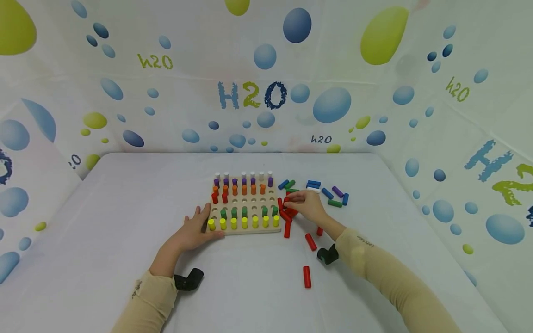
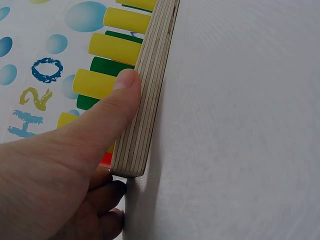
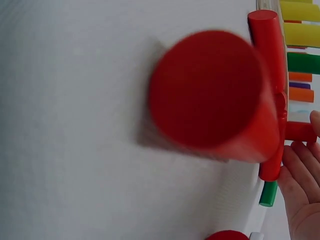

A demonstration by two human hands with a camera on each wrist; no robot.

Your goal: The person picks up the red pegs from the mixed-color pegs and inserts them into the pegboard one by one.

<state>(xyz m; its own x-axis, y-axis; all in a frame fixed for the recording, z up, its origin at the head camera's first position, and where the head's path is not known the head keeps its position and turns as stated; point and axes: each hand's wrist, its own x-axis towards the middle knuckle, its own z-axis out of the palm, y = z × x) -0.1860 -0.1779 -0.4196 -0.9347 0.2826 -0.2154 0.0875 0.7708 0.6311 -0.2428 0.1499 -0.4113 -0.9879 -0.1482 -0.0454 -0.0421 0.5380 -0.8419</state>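
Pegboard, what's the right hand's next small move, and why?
Probably carry the red peg in the right hand to the empty hole beside two standing red pegs: that row has gaps, and the left hand holds the pegboard.

The pale tan, rectangular wooden pegboard (image 1: pixel 245 231), its layered edge (image 2: pixel 150 75) striped light and dark, bears colour bands of cylindrical pegs from 12 to 6 o'clock: white pegs (image 1: pixel 252 175), purple pegs (image 1: pixel 244 181), orange pegs (image 1: pixel 244 190), red pegs (image 1: pixel 225 198), green pegs (image 1: pixel 244 212) and yellow pegs (image 1: pixel 244 223). Between 2 and 5 o'clock of it lie single-coloured cylinders: red cylinders (image 1: pixel 307 277), blue cylinders (image 1: pixel 327 194), green cylinders (image 1: pixel 335 203), a purple cylinder (image 1: pixel 337 191) and a white cylinder (image 1: pixel 314 189). The flat tabletop (image 1: pixel 250 291) is plain white, the white fabric backdrop (image 1: pixel 187 108) at 12 o'clock patterned with blue and lime drops (image 1: pixel 332 105) and "H2O" lettering (image 1: pixel 251 95), and the fabric sleeves (image 1: pixel 399 280) beige.
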